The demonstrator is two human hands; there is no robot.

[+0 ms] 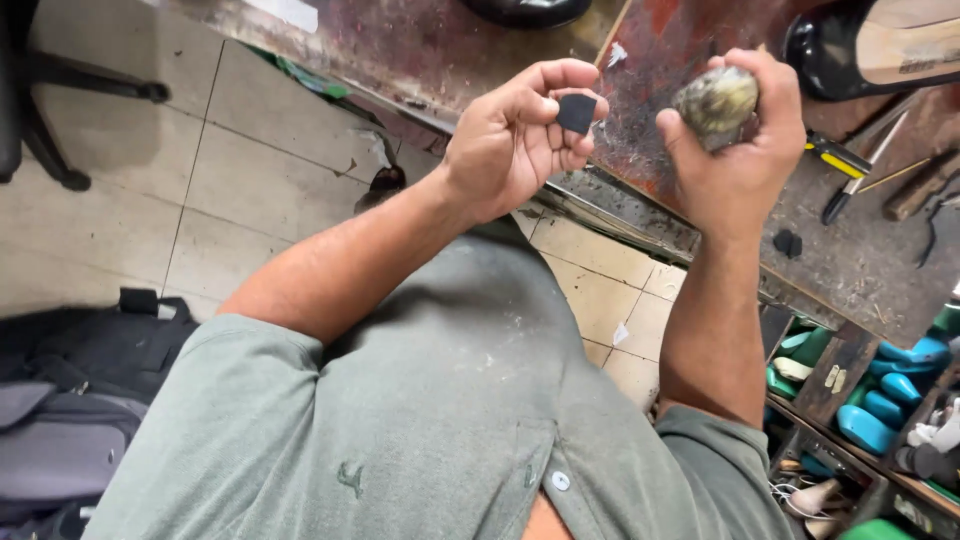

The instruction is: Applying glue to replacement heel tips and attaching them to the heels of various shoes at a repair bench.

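My left hand [510, 140] is raised in front of my chest and pinches a small flat black piece [576, 112] between thumb and fingers. Just to its right, my right hand [735, 150] is closed around a rounded, mottled grey-yellow lump [716, 100] that sticks out above the fingers. The two hands are a short gap apart, over the edge of a worn, stained workbench [850, 260]. My grey-green shirt fills the bottom of the view.
A glossy black shoe [850, 50], a yellow-handled tool [835, 160], other thin tools and a small black scrap [788, 242] lie on the bench. Blue and green shoe lasts [880, 400] fill shelves at lower right. A dark backpack [80, 400] and a chair base [60, 90] stand on the tiled floor.
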